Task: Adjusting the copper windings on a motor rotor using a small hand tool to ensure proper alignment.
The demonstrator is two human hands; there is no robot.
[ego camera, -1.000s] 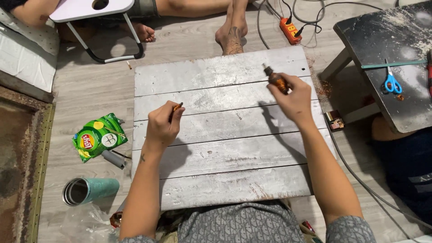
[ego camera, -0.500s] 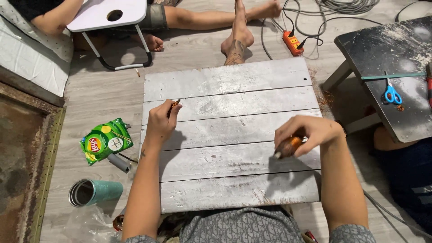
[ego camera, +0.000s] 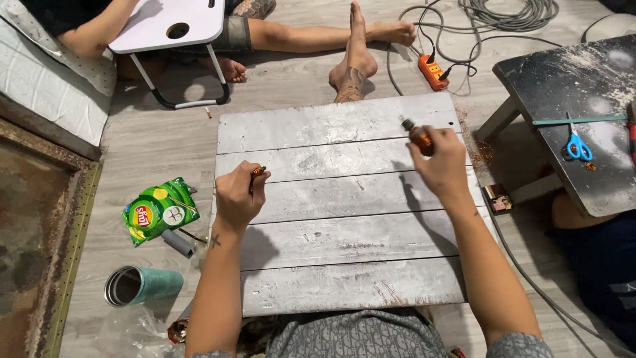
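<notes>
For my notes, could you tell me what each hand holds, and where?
Right hand grips an orange-handled tool by its handle; left hand pinches a small dark piece at its lower end.

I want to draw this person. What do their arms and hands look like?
Both arms are bare up to short grey sleeves. The left hand has no glove, and a small dark cross-shaped tattoo marks that wrist. The right hand is bare too, with a tiny dark mark on the forearm.
</notes>
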